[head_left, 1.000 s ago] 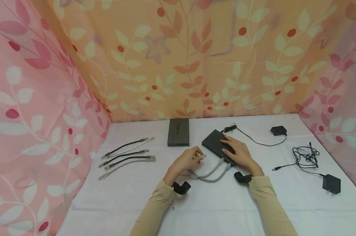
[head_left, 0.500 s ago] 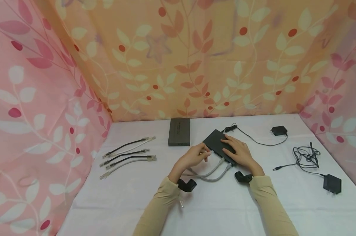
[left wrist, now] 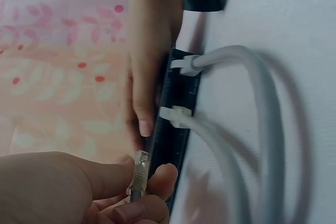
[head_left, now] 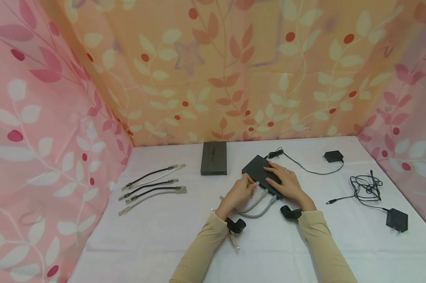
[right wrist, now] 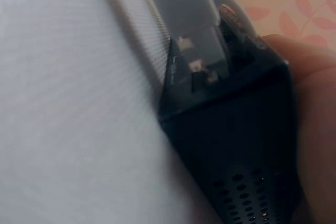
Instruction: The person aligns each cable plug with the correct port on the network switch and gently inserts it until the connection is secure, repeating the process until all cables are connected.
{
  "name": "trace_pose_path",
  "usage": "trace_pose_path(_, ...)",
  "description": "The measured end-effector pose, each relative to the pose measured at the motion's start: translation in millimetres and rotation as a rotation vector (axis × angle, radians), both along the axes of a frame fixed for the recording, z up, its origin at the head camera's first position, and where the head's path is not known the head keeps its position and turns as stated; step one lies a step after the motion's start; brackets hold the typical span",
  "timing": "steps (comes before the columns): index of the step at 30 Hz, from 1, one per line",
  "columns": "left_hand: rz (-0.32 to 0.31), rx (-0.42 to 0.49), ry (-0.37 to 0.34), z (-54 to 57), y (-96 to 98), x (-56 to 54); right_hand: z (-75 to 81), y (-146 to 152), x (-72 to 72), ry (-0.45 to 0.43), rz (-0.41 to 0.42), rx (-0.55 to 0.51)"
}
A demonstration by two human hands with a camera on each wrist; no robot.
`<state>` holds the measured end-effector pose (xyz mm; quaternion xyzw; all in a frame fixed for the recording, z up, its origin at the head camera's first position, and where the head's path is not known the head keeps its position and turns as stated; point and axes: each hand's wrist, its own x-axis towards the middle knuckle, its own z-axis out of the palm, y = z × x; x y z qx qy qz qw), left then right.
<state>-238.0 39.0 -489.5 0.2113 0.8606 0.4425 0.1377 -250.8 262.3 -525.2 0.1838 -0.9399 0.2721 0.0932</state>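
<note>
Clear plastic plug [left wrist: 139, 174] sits pinched in the left-hand grip [head_left: 240, 192] beside the black box [head_left: 256, 168]; the right hand [head_left: 286, 184] rests spread on top; entering skewed, the plug could jam, or weak pressure let the box slide

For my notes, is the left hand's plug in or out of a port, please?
Out: the left wrist view shows the clear plug, tip uncovered, outside the black box.

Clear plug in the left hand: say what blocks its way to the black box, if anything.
Apart from the left hand, which hides part of the port side, nothing visible stands between the clear plug and the black box. Two gray cables are plugged in farther along.
</note>
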Motion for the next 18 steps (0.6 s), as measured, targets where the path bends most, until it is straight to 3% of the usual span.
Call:
trace_pose_path(6,0.033,-0.024,0.028,-9.1,2.1,3.4,-0.4,-0.5,0.0,0.001,0.003,-0.003)
trace_pose_path(18,0.113,-0.084,0.098,-14.2,9.9,6.0,-1.2,-0.2,-1.0,0.004,0.003,-0.009)
